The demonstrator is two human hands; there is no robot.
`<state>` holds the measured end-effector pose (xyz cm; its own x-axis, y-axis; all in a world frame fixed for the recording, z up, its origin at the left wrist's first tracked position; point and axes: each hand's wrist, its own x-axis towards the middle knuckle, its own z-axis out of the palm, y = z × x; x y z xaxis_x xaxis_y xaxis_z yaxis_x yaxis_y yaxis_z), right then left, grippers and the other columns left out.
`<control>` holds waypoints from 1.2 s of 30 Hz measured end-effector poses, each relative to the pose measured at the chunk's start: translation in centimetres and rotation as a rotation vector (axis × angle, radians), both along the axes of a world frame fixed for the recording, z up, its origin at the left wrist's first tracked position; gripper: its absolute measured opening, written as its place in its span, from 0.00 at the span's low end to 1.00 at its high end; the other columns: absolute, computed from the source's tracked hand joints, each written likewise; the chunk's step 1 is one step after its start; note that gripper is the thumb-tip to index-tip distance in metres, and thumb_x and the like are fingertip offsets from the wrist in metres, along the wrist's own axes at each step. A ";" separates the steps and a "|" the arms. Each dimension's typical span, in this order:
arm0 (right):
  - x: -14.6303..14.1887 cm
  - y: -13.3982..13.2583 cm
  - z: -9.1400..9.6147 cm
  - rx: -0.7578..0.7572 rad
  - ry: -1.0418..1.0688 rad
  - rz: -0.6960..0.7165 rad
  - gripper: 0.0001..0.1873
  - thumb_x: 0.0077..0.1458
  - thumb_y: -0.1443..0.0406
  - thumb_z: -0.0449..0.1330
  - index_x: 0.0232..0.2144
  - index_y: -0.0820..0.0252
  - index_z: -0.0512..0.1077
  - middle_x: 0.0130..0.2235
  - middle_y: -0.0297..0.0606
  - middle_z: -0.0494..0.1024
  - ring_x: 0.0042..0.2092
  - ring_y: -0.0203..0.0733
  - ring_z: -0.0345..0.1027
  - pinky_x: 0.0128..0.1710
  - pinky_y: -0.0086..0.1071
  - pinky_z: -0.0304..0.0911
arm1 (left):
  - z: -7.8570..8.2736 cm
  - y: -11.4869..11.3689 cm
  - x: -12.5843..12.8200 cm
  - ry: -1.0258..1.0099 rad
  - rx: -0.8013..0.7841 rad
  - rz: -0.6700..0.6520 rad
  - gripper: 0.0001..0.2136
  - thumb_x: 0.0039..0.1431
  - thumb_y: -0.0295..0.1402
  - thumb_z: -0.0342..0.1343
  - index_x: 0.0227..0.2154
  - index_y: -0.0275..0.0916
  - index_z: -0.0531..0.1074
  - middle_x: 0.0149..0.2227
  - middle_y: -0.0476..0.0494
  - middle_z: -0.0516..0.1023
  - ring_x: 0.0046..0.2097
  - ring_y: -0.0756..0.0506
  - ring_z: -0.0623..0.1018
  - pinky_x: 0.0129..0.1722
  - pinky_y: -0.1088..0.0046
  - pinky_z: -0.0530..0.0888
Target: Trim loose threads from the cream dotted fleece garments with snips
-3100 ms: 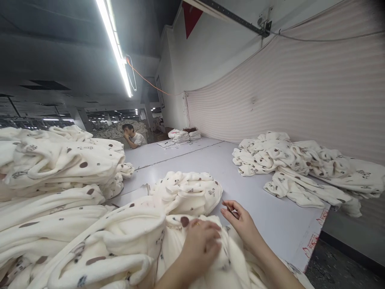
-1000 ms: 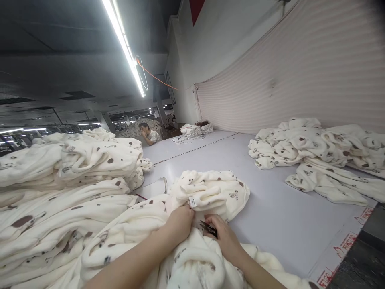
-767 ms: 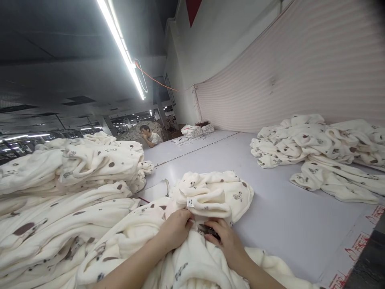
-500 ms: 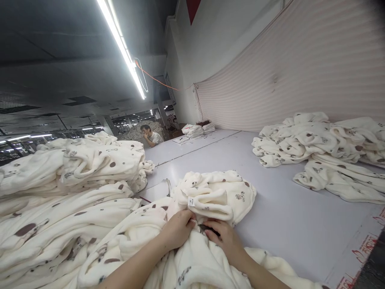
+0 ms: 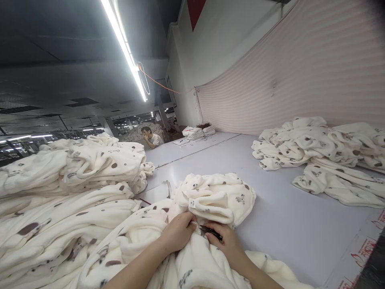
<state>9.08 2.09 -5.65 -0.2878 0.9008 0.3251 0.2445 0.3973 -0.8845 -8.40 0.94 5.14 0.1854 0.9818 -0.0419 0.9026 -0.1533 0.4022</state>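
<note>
A cream fleece garment (image 5: pixel 204 261) with brown spots and small animal prints lies bunched in front of me. My left hand (image 5: pixel 179 231) pinches a fold of it just below a small white label (image 5: pixel 191 203). In my right hand (image 5: pixel 224 240) is a pair of small dark thread snips (image 5: pixel 212 232). The blades point left, close to the fold at my left fingertips. Whether the blades touch the cloth is hard to make out. A rolled part of the garment, with the label on it, sits just beyond both hands.
Tall piles of the same fleece garments (image 5: pixel 99 168) stand on the left. Another heap (image 5: pixel 313 140) lies at the right, by a pale striped curtain (image 5: pixel 288 80). Stacked white pieces (image 5: pixel 194 133) sit at the far end of the grey table (image 5: pixel 279 224). A person (image 5: pixel 152 138) is beyond it.
Both hands stay at the same fold, with the snips still in the right hand. The view has shifted very slightly; the garment and piles keep their places.
</note>
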 end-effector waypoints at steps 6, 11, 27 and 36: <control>-0.1 -0.2 0.4 -0.015 0.030 0.039 0.17 0.55 0.57 0.56 0.44 0.55 0.75 0.46 0.41 0.78 0.48 0.51 0.69 0.47 0.42 0.64 | -0.2 0.2 -0.3 -0.051 -0.028 -0.001 0.04 0.54 0.31 0.47 0.27 0.41 0.66 0.33 0.48 0.75 0.38 0.45 0.73 0.36 0.70 0.66; -0.1 -0.3 0.9 -0.027 0.099 0.085 0.16 0.57 0.57 0.55 0.41 0.56 0.77 0.44 0.40 0.79 0.45 0.50 0.71 0.47 0.42 0.65 | -0.3 0.2 -0.5 -0.078 -0.037 0.009 0.04 0.53 0.31 0.47 0.27 0.41 0.66 0.33 0.48 0.75 0.38 0.44 0.73 0.36 0.69 0.67; -0.1 -0.3 1.5 -0.110 0.204 0.121 0.17 0.56 0.54 0.56 0.41 0.56 0.77 0.44 0.41 0.80 0.48 0.51 0.70 0.51 0.45 0.62 | -0.4 0.1 -0.3 -0.068 -0.021 -0.003 0.06 0.55 0.32 0.46 0.28 0.40 0.67 0.33 0.48 0.75 0.38 0.45 0.73 0.36 0.71 0.68; 3.8 -2.2 1.4 -0.124 0.456 -0.097 0.16 0.51 0.51 0.57 0.34 0.55 0.72 0.34 0.39 0.77 0.37 0.46 0.71 0.36 0.33 0.67 | 0.5 -2.8 2.0 0.029 0.498 -0.077 0.11 0.58 0.38 0.49 0.41 0.39 0.65 0.40 0.40 0.69 0.40 0.43 0.72 0.39 0.68 0.69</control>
